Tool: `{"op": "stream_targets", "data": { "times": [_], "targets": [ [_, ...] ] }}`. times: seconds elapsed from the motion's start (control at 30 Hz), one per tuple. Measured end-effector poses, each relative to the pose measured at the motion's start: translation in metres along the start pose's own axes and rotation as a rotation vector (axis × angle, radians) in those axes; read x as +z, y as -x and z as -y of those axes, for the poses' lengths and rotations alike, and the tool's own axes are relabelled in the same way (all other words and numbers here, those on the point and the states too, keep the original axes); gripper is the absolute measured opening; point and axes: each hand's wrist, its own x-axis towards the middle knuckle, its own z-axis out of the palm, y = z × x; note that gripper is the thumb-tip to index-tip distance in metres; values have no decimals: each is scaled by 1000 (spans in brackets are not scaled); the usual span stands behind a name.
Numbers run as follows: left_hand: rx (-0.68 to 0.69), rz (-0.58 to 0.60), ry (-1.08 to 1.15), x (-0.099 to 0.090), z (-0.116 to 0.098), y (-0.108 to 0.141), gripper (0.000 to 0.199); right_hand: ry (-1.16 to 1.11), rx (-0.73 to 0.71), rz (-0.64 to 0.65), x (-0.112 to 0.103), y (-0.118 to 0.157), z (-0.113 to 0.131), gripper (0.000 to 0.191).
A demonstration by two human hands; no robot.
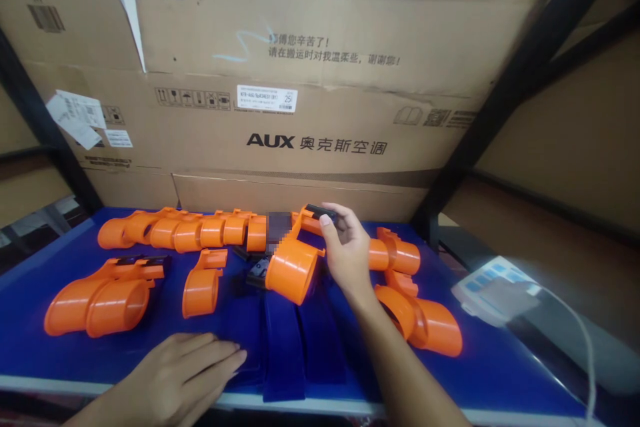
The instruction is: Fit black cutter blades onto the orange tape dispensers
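My right hand (347, 243) pinches the arm of an orange plastic ring-shaped holder (293, 272), thumb on the black piece (320, 211) at its top. The holder is tilted, its round opening facing down and right. My left hand (193, 370) lies at the front of the blue table, fingers stretched out flat with nothing visible in them. Its fingertips are beside several dark blue flat strips (284, 350). Behind the held holder are small black parts (257, 271), partly hidden. A single orange holder (200, 293) stands just beyond my left hand.
Several orange holders (187, 235) form a row along the back. Two more with black pieces (117, 307) sit at left, and others (437, 327) at right. A cardboard wall (320, 107) closes the back. A white device (495, 290) with a cable is at right.
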Motion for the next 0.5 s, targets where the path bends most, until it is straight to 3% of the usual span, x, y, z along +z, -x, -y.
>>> {"op": "stream_targets", "data": {
  "times": [0.23, 0.4, 0.5],
  "targets": [
    [-53, 54, 81, 10, 1, -1, 45, -11, -12, 17, 0, 1, 4, 26],
    [-144, 74, 134, 15, -3, -2, 59, -44, -11, 22, 0, 1, 4, 23],
    [-126, 105, 117, 18, -3, -1, 53, -42, -8, 22, 0, 2, 4, 23]
  ]
}}
